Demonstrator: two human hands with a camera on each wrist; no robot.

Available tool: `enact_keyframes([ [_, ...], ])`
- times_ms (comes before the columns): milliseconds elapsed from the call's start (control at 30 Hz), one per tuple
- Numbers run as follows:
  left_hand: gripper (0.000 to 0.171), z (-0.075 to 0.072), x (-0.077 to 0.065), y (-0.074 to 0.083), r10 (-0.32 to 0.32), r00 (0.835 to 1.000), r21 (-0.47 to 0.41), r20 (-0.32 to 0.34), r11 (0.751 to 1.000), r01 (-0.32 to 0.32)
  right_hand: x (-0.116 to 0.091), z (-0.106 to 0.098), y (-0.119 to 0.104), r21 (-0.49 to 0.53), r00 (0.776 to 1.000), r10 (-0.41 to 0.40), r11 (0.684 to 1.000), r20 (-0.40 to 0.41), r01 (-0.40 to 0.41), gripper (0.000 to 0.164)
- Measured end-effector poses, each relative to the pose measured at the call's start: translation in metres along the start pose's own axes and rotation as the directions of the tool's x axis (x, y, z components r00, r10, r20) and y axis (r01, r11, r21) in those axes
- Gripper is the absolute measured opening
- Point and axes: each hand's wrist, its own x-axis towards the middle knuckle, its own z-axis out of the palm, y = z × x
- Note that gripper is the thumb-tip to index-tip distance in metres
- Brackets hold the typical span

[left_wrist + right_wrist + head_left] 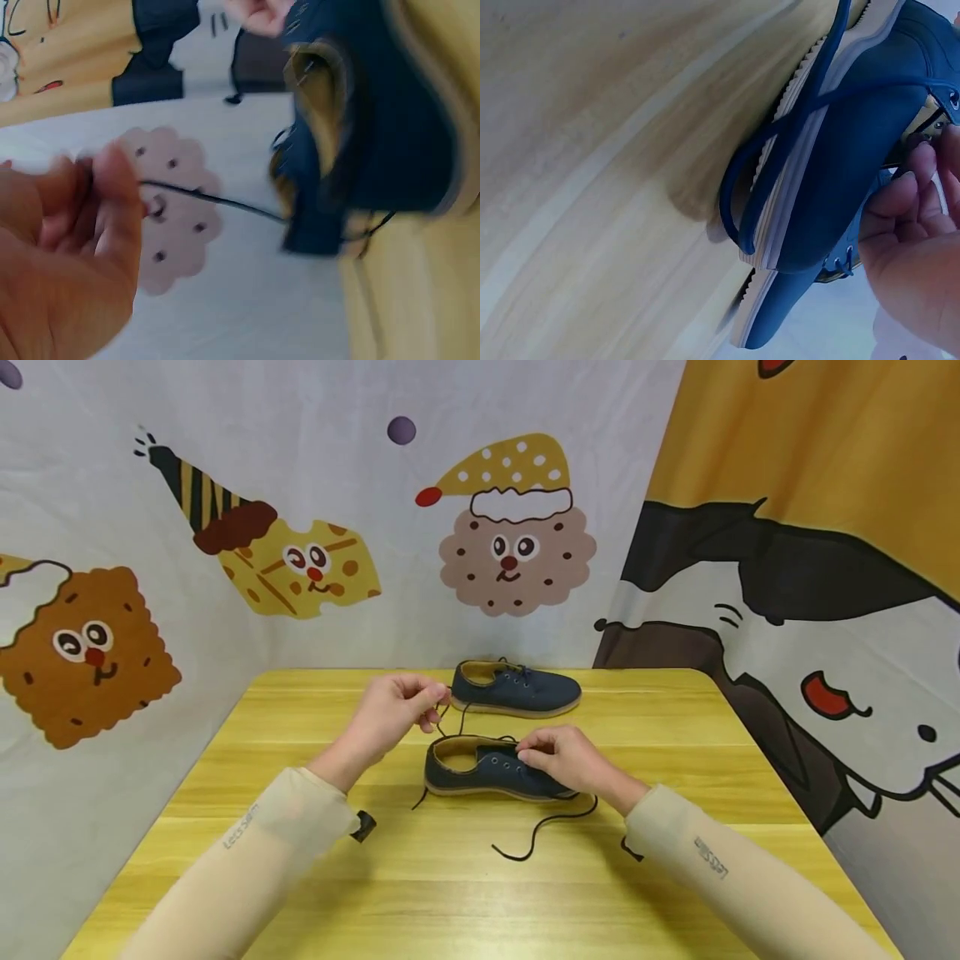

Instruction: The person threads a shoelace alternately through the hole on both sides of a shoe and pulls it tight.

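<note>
A navy canvas shoe (487, 772) with a tan insole stands on the table, its toe to the right. My left hand (401, 706), above its heel end, pinches a dark shoelace (217, 199) that stretches to the shoe. The fingers of my right hand (566, 756) are curled at the eyelets; in the right wrist view they pinch near the lacing edge, and their tips partly hide what they grip. Another length of shoelace (536, 835) hangs over the near side and curves across the tabletop. A short lace end (420, 798) lies by the heel.
Behind the first shoe stands a matching laced navy shoe (532, 692), also pointing right. The wood-grain table (420, 893) meets a cloth backdrop (337, 643) printed with cartoon figures. A dark wrist strap end (364, 827) sticks out at the left sleeve.
</note>
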Motion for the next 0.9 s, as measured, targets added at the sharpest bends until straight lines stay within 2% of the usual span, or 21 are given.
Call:
enact_keyframes([
  [100, 0.024, 0.014, 0.004, -0.013, -0.046, 0.998, -0.039, -0.042, 0.998, 0.045, -0.001, 0.001, -0.001, 0.033, 0.998, -0.018, 0.999, 0.056, 0.016, 0.016],
  [200, 0.026, 0.03, 0.006, -0.024, -0.095, 0.995, -0.04, -0.032, 0.995, 0.094, -0.001, 0.002, -0.001, 0.065, 0.993, -0.029, 0.998, 0.112, 0.022, 0.017],
  [267, 0.024, 0.042, 0.006, -0.029, -0.11, 0.994, 0.024, -0.018, 0.994, 0.11, -0.001, 0.002, -0.001, 0.078, 0.99, -0.031, 0.997, 0.135, 0.021, 0.016],
  [333, 0.019, 0.055, 0.006, -0.034, -0.096, 0.995, 0.113, -0.01, 0.989, 0.096, 0.0, 0.002, -0.001, 0.087, 0.99, -0.026, 0.996, 0.14, 0.014, 0.015],
  [433, 0.014, 0.073, 0.006, -0.038, -0.037, 0.999, 0.275, 0.012, 0.961, 0.032, 0.001, 0.001, -0.002, 0.105, 0.988, -0.018, 0.995, 0.151, 0.002, 0.016],
  [500, 0.009, 0.082, 0.006, -0.041, 0.011, 0.999, 0.344, 0.04, 0.939, -0.024, 0.001, 0.0, -0.002, 0.112, 0.987, -0.014, 0.994, 0.161, -0.004, 0.017],
  [600, 0.007, 0.089, 0.005, -0.045, 0.086, 0.992, 0.414, 0.089, 0.903, -0.115, 0.001, 0.0, -0.003, 0.116, 0.985, -0.012, 0.993, 0.171, -0.008, 0.016],
  [700, 0.007, 0.093, 0.005, -0.05, 0.157, 0.98, 0.433, 0.12, 0.88, -0.194, 0.001, -0.001, -0.003, 0.115, 0.984, -0.015, 0.993, 0.179, -0.005, 0.016],
  [767, 0.009, 0.094, 0.006, -0.054, 0.226, 0.964, 0.47, 0.142, 0.842, -0.266, 0.0, -0.002, -0.003, 0.121, 0.983, -0.017, 0.993, 0.183, -0.006, 0.017],
  [800, 0.009, 0.095, 0.006, -0.056, 0.266, 0.951, 0.491, 0.158, 0.814, -0.309, 0.0, -0.002, -0.003, 0.125, 0.983, -0.018, 0.992, 0.184, -0.005, 0.018],
  [867, 0.01, 0.095, 0.007, -0.06, 0.358, 0.911, 0.54, 0.205, 0.735, -0.41, -0.001, -0.003, -0.002, 0.138, 0.983, -0.024, 0.99, 0.184, -0.002, 0.018],
  [900, 0.009, 0.095, 0.007, -0.061, 0.412, 0.881, 0.562, 0.234, 0.682, -0.468, -0.001, -0.003, -0.002, 0.147, 0.983, -0.029, 0.989, 0.182, 0.002, 0.018],
])
